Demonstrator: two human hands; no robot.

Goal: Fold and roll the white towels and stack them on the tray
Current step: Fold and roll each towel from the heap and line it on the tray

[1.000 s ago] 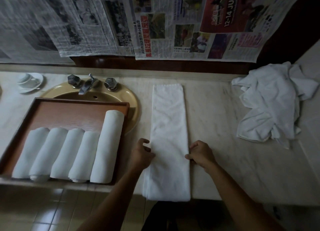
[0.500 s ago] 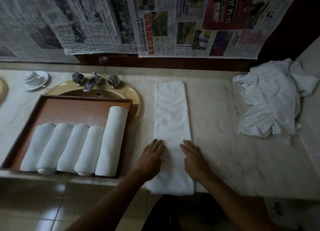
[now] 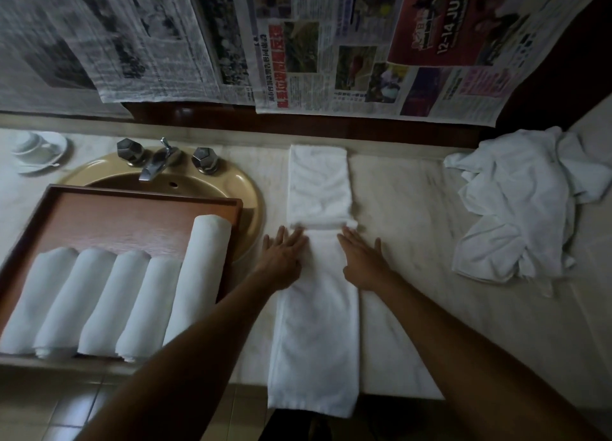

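On the wooden tray over the sink, five rolled white towels already lay side by side. Beside it on the marble counter, a sixth, the folded towel strip, lay flat and unrolled, near end overhanging the edge. Left hand and right hand pressed on it, fingers straight and slightly spread. A crumpled towel heap waited at right: roughly halfway, by my estimate.

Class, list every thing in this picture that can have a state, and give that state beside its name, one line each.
Long towel: folded into a strip, flat, near end over the counter edge.
Rolled towels: five, side by side in the tray.
Tray: part filled.
Towel pile: crumpled, unfolded.
Left hand: flat on the strip.
Right hand: flat on the strip.
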